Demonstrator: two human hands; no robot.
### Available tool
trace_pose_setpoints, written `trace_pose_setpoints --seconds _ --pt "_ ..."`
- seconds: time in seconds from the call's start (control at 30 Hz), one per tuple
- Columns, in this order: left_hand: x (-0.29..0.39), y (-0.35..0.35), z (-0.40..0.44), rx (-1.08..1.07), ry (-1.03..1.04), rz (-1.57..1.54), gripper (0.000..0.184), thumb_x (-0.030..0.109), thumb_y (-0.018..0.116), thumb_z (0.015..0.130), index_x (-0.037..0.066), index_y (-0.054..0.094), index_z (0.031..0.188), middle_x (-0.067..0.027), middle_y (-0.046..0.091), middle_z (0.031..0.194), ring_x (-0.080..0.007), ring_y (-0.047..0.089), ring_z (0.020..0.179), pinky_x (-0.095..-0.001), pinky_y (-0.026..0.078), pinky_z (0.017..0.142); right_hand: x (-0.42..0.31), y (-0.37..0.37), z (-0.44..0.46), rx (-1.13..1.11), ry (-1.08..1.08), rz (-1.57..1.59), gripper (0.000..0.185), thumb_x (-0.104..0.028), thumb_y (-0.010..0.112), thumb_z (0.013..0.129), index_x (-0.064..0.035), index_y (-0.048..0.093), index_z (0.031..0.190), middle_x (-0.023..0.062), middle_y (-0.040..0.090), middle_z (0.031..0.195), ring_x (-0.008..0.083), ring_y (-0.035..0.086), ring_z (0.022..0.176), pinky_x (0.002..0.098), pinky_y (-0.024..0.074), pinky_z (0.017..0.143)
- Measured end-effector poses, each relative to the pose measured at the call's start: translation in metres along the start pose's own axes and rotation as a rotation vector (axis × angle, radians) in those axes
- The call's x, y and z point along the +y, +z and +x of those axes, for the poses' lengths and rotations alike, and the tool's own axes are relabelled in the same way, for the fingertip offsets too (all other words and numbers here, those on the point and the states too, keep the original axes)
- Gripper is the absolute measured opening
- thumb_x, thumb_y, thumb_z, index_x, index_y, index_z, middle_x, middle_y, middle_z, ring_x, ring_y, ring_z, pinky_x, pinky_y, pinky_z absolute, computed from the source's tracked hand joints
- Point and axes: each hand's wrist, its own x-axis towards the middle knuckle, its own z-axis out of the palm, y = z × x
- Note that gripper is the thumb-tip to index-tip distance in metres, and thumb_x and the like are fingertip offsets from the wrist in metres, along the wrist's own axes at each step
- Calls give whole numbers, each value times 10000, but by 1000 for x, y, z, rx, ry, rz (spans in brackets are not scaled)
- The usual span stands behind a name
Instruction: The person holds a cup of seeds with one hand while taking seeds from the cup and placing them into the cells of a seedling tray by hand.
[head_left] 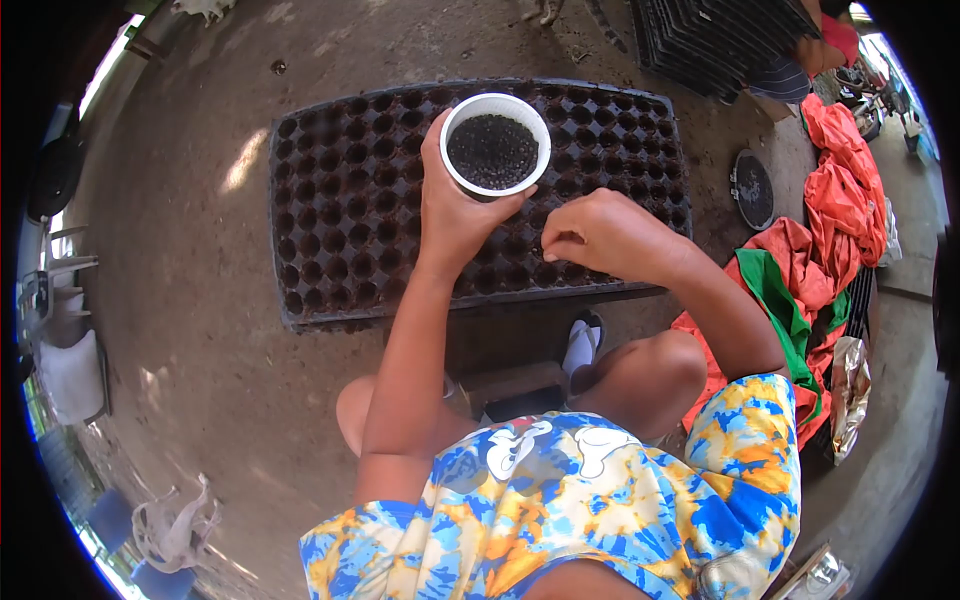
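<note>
My left hand (455, 215) is wrapped round a white plastic cup (545, 155), which it holds up over a black seedling tray (400, 308). Inside the cup lie many small dark grains that look like seeds (492, 152). To the right of the cup, my right hand (610, 235) hovers above the tray, its thumb and fingertips pinched together. Whatever it holds, if anything, is too small to make out. Rows of round cells in the tray show brown soil-like material; the hands and cup cover part of them.
A stack of black trays (720, 40) stands at the upper right, close to another person's arm (820, 55). A dark round lid or container (752, 190) sits on the floor right of the tray. Orange-red cloth (840, 190) and green cloth (778, 300) lie farther right.
</note>
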Motion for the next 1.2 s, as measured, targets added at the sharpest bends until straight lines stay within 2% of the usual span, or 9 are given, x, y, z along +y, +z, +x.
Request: trace_pose_setpoints --seconds 0.07,0.17,0.33,0.63,0.73,0.93,1.03,1.17,1.2 --pt "2 0 0 -2 -1 11 1005 112 879 573 14 290 1382 -133 519 1255 -220 536 1158 -341 434 985 -6 -9 4 154 -147 25 100 -76 693 787 -3 667 850 127 662 780 243 644 676 335 500 626" --pt "-2 0 0 0 19 -4 1007 114 879 574 13 289 1383 -134 513 1261 -219 530 1165 -340 427 993 -19 -24 10 282 -138 -14 99 -70 690 789 -1 655 851 120 641 779 234 632 671 325 497 622" --pt "-4 -2 2 19 5 -36 1005 112 878 575 7 287 1382 -136 508 1257 -219 525 1163 -340 422 996 11 -4 11 100 -123 -110 109 -66 658 759 -13 608 841 128 615 796 308 625 731 388 495 648" --pt "-4 -2 1 20 16 -41 995 101 877 581 2 293 1380 -138 512 1249 -216 530 1154 -335 431 984 53 56 10 94 -255 -457 77 -114 650 766 -58 626 813 99 568 820 283 606 812 392 510 706" --pt "-3 -2 1 19 12 -18 993 97 877 581 3 291 1378 -137 512 1248 -215 529 1155 -336 431 985 54 61 12 43 -269 -574 120 -123 565 825 -25 633 807 127 600 874 299 623 862 402 526 729" --pt "-4 -3 2 21 34 -9 991 101 878 581 7 289 1372 -136 513 1248 -217 531 1152 -340 433 984 46 51 4 40 -229 -463 100 -119 600 790 -32 643 815 122 589 847 291 620 833 386 527 707" --pt "-7 -2 2 12 24 -60 993 104 877 581 6 289 1375 -134 513 1248 -216 529 1152 -339 435 981 46 50 -6 47 -353 -401 71 -106 629 788 -45 644 821 109 579 809 291 614 801 383 518 681" --pt "-3 -1 0 -4 8 5 1004 113 880 575 8 289 1381 -134 510 1257 -221 524 1159 -342 432 981 3 -2 4 425 -393 -185 121 -54 690 758 -47 663 875 104 600 836 280 613 778 364 505 669" --pt "-4 1 -2 -14 -4 14 1008 116 882 573 9 290 1382 -136 509 1260 -224 523 1162 -345 430 982 -4 -15 11 459 -395 -239 137 -70 685 769 -45 667 903 108 610 854 287 618 788 368 509 666"
